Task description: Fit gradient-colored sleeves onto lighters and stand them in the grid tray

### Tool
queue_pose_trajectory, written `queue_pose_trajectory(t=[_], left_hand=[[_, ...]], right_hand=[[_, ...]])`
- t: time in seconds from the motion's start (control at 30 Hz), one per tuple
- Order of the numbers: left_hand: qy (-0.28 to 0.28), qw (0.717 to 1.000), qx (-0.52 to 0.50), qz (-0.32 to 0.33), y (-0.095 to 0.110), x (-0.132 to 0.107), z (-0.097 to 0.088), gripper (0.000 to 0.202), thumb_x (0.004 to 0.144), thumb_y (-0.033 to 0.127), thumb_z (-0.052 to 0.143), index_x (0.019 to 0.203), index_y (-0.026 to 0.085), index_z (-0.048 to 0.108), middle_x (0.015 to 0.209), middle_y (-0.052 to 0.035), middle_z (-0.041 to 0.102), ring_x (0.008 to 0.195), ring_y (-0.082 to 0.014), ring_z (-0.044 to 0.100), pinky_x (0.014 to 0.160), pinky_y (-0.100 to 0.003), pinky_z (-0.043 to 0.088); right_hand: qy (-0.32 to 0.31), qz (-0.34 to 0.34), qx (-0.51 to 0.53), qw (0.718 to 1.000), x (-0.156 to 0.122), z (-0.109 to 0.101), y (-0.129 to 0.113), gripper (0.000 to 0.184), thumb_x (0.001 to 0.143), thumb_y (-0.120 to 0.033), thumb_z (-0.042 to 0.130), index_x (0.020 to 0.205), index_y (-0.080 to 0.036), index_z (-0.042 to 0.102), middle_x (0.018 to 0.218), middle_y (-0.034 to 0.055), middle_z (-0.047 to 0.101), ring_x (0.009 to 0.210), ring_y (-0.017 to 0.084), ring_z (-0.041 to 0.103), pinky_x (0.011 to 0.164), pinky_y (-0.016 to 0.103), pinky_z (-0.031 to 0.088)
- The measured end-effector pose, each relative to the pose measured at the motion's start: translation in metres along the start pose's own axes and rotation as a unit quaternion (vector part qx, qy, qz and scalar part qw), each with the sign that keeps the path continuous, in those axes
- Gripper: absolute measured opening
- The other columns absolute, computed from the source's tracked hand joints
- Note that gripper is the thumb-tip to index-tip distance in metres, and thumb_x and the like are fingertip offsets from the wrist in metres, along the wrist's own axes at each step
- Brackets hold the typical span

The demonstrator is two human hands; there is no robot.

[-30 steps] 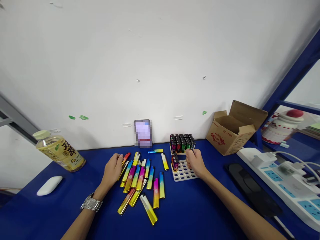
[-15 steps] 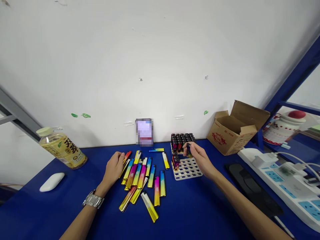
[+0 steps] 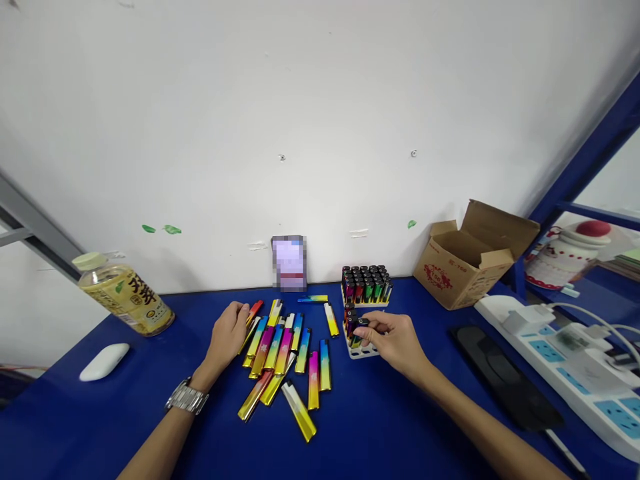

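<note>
A dark lighter (image 3: 361,325) is pinched in the grip of the right hand (image 3: 393,340) at the white tray (image 3: 363,351).

The grip is closed on the top of the lighter, which is held over the near holes of the tray. Beyond the grip, the far rows are filled with standing lighters (image 3: 366,283), and a few more stand just left of it. The holes under the hand are hidden. Further left of the grip, many coloured lighters (image 3: 285,353) lie loose on the bench (image 3: 400,427), so the filling is judged about half done. The left hand (image 3: 227,333) is laid on the outer edge of this pile; whether its grip is closed cannot be told.
</note>
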State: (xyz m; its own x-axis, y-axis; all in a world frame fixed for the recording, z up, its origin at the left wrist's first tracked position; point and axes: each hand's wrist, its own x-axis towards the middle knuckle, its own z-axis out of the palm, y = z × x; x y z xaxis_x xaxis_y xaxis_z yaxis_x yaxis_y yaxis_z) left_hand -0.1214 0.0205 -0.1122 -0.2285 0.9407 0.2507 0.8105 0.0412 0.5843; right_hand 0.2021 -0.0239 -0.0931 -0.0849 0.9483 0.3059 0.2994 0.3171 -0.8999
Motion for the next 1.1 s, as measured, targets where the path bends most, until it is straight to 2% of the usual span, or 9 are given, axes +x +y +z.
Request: queue_pose_trajectory(t=[0.23,0.43,0.5,0.6,0.67,0.8,0.97,1.03,1.1], left_hand=[[0.002,1.0,0.003,0.001,0.0,0.0,0.0,0.029,0.085,0.043,0.032,0.073,0.023,0.049,0.069,-0.0017,0.061,0.074,-0.0216,0.06,0.066,-0.031,0.044],[0.002,1.0,0.003,0.003,0.001,-0.001,0.0,0.031,0.086,0.045,0.031,0.073,0.023,0.048,0.068,-0.0013,0.06,0.073,-0.0216,0.06,0.066,-0.031,0.044],[0.002,1.0,0.002,0.005,0.001,-0.001,0.0,0.031,0.086,0.045,0.031,0.073,0.023,0.049,0.068,-0.0013,0.06,0.073,-0.0215,0.06,0.066,-0.031,0.044],[0.0,1.0,0.0,0.008,0.0,-0.001,0.0,0.031,0.085,0.045,0.031,0.073,0.023,0.049,0.069,-0.0017,0.061,0.073,-0.0216,0.06,0.066,-0.031,0.044],[-0.001,1.0,0.0,0.008,0.0,-0.001,0.0,0.031,0.085,0.045,0.031,0.073,0.023,0.048,0.069,-0.002,0.061,0.074,-0.0219,0.06,0.066,-0.031,0.044],[-0.005,1.0,0.002,0.008,0.0,0.0,-0.001,0.03,0.085,0.045,0.031,0.073,0.023,0.048,0.07,-0.0022,0.061,0.075,-0.0219,0.06,0.068,-0.032,0.044],[-0.006,1.0,0.002,0.009,0.0,0.0,-0.001,0.03,0.086,0.044,0.031,0.073,0.023,0.048,0.07,-0.0023,0.061,0.075,-0.0221,0.06,0.068,-0.032,0.044],[-0.005,1.0,0.001,0.009,0.0,0.0,0.0,0.03,0.086,0.043,0.031,0.073,0.023,0.048,0.071,-0.0024,0.061,0.076,-0.0221,0.06,0.068,-0.032,0.044],[-0.006,1.0,-0.001,0.01,0.0,0.0,0.0,0.03,0.086,0.043,0.03,0.074,0.023,0.049,0.072,-0.0025,0.061,0.076,-0.0218,0.059,0.069,-0.032,0.044]], right_hand=[[-0.01,-0.121,-0.21,0.97,-0.003,0.004,0.002,0.038,0.089,-0.043,0.05,0.067,-0.017,0.066,0.056,0.0049,0.066,0.05,0.015,0.059,0.052,0.024,0.04],[-0.084,0.006,-0.459,0.884,-0.001,-0.001,-0.028,0.046,0.084,-0.056,0.054,0.058,-0.018,0.061,0.055,0.0099,0.064,0.054,0.022,0.061,0.05,0.025,0.028],[-0.111,0.002,-0.466,0.878,-0.005,0.005,-0.04,0.051,0.087,-0.057,0.047,0.058,-0.018,0.061,0.056,0.0115,0.064,0.056,0.024,0.062,0.051,0.026,0.029],[-0.2,-0.033,-0.442,0.874,-0.016,0.026,-0.05,0.046,0.095,-0.043,0.034,0.074,-0.017,0.066,0.063,0.0129,0.067,0.061,0.026,0.065,0.054,0.029,0.035],[-0.225,-0.008,-0.454,0.862,-0.021,0.043,-0.051,0.036,0.093,-0.031,0.035,0.09,-0.015,0.067,0.071,0.015,0.069,0.064,0.028,0.067,0.056,0.03,0.039],[-0.241,0.059,-0.449,0.859,-0.018,0.063,-0.049,0.034,0.083,-0.029,0.044,0.102,-0.009,0.063,0.085,0.0195,0.07,0.08,0.032,0.068,0.062,0.035,0.046],[-0.275,0.1,-0.419,0.86,-0.012,0.055,-0.05,0.023,0.072,-0.031,0.051,0.078,-0.013,0.064,0.084,0.0191,0.069,0.079,0.031,0.066,0.062,0.034,0.044],[-0.273,0.074,-0.382,0.88,-0.015,0.047,-0.052,0.02,0.074,-0.03,0.047,0.072,-0.015,0.06,0.077,0.0161,0.068,0.072,0.027,0.064,0.059,0.032,0.042],[-0.257,0.023,-0.297,0.919,-0.018,0.037,-0.054,0.017,0.077,-0.027,0.042,0.072,-0.017,0.055,0.066,0.0091,0.065,0.062,0.021,0.061,0.057,0.029,0.039]])
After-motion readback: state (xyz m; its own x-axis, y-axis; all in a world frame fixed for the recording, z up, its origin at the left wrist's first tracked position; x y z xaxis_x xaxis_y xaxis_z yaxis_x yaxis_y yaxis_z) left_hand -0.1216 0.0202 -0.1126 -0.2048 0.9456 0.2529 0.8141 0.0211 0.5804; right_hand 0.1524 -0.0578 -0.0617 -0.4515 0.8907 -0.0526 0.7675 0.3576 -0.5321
